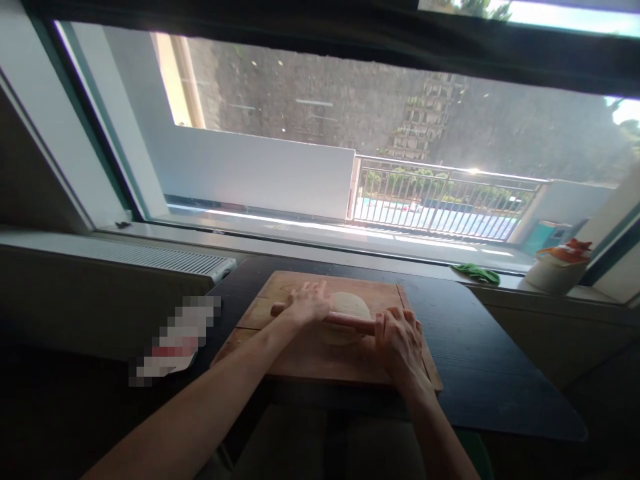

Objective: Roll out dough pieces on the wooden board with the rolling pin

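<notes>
A wooden rolling pin [350, 321] lies across a flat, pale round of dough [351, 305] on a wooden board [320, 367]. My left hand [309, 303] rests over the pin toward its left end, palm down, with the fingers stretched forward and apart. At the pin's right end, my right hand [400, 337] has its fingers curled round the wood. Dough shows on both the far and near sides of the pin; the pin covers its middle.
The board sits on a dark table [480, 347] below a large window. On the sill are a green cloth [477, 273] and a pale container [557, 273] with something orange on top. A radiator [150, 257] stands at the left. A blurred-out item [180, 340] lies by the table's left edge.
</notes>
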A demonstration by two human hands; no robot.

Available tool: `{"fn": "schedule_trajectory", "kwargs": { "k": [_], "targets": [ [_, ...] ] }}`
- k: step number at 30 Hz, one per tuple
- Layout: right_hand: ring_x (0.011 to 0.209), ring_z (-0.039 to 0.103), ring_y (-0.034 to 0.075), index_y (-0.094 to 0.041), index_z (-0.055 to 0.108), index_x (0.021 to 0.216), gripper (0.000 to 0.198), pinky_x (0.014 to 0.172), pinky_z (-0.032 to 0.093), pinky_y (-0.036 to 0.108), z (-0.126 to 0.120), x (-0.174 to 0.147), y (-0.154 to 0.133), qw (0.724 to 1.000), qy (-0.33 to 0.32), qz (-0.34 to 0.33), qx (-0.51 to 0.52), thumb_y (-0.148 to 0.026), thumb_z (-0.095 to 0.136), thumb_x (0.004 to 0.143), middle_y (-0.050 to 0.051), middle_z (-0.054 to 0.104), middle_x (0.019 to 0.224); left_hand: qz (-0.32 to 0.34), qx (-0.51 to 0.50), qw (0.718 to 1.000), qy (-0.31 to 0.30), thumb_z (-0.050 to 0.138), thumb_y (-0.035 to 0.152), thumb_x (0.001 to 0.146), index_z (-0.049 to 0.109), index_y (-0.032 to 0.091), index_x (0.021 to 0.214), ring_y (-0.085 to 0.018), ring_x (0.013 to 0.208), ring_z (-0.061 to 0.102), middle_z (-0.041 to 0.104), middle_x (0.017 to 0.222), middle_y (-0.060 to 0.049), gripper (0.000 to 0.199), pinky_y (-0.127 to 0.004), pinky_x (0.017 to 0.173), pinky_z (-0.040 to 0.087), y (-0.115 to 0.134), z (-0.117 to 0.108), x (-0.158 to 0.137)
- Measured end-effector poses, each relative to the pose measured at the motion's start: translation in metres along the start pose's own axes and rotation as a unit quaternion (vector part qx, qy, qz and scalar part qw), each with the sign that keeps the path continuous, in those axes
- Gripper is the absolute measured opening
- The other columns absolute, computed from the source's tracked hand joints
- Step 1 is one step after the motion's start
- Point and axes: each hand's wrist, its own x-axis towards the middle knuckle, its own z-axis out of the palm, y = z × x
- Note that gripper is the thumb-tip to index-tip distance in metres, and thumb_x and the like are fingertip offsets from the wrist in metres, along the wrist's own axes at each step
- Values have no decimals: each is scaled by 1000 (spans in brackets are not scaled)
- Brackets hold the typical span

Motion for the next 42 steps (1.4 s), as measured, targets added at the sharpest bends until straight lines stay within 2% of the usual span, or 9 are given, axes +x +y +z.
{"fn": "schedule_trajectory", "kwargs": {
  "k": [3, 6, 10, 13, 18, 28, 35, 39, 42],
  "targets": [
    [92, 48, 22, -21, 60, 75, 31, 83, 31, 36, 6, 16, 4, 1000, -6, -5, -15, -28, 36, 94, 6, 61, 87, -12, -17, 1000, -5, 30, 48, 89, 49, 12, 129, -34, 124, 43, 51, 134, -17, 57, -53, 98, 33, 0, -1, 18],
    [95, 49, 21, -21, 61, 80, 31, 86, 31, 35, 5, 16, 4, 1000, -24, 3, -13, -28, 34, 94, 5, 62, 91, -5, -11, 1000, 12, 26, 46, 90, 45, 15, 133, -35, 131, 34, 45, 140, -16, 57, -58, 102, 26, -2, 6, 19],
    [112, 47, 21, -22, 62, 97, 32, 97, 27, 35, -2, -7, -1, 999, -39, 5, 3, -28, 31, 95, 4, 63, 106, 19, 27, 998, 60, 28, 46, 89, 42, 20, 137, -33, 136, 26, 43, 142, -11, 56, -59, 106, 20, -2, 13, -1],
    [129, 36, 21, -21, 57, 117, 35, 105, 22, 37, -5, -31, -4, 999, -30, 10, 13, -27, 31, 95, 4, 58, 124, 44, 56, 993, 95, 28, 43, 90, 45, 19, 135, -31, 135, 28, 45, 141, -11, 54, -58, 108, 17, -1, 12, -25],
    [134, 31, 21, -19, 53, 125, 38, 109, 19, 40, -5, -56, -9, 1000, -10, 8, 16, -27, 33, 94, 6, 52, 133, 79, 76, 984, 143, 27, 38, 91, 51, 21, 130, -27, 133, 34, 50, 138, -8, 49, -52, 111, 14, 0, 11, -51],
    [127, 37, 22, -27, 62, 96, 29, 107, 19, 44, -1, -16, -8, 998, -37, 43, 20, -32, 34, 95, 2, 62, 112, 34, 59, 994, 85, 33, 41, 88, 51, 21, 130, -30, 129, 39, 52, 135, -9, 50, -54, 104, 25, 0, 14, -15],
    [116, 43, 22, -25, 55, 107, 24, 105, 21, 44, -3, -54, -15, 998, 1, 48, 45, -33, 37, 94, 4, 58, 112, 105, 57, 982, 143, 29, 36, 91, 63, 25, 111, -25, 116, 50, 65, 117, -6, 41, -51, 102, 25, -1, 12, -50],
    [112, 45, 22, -24, 52, 110, 23, 106, 19, 45, -8, -65, -20, 998, 17, 40, 53, -31, 38, 93, 5, 58, 110, 111, 55, 980, 155, 26, 36, 92, 61, 24, 115, -26, 118, 48, 61, 125, -6, 44, -51, 98, 29, -3, 13, -65],
    [108, 46, 22, -25, 55, 104, 21, 106, 18, 45, -9, -57, -19, 998, 6, 49, 44, -33, 39, 93, 3, 59, 105, 96, 62, 983, 144, 27, 34, 91, 59, 24, 119, -28, 121, 45, 58, 128, -6, 44, -53, 98, 28, -2, 15, -59]
  ]
}}
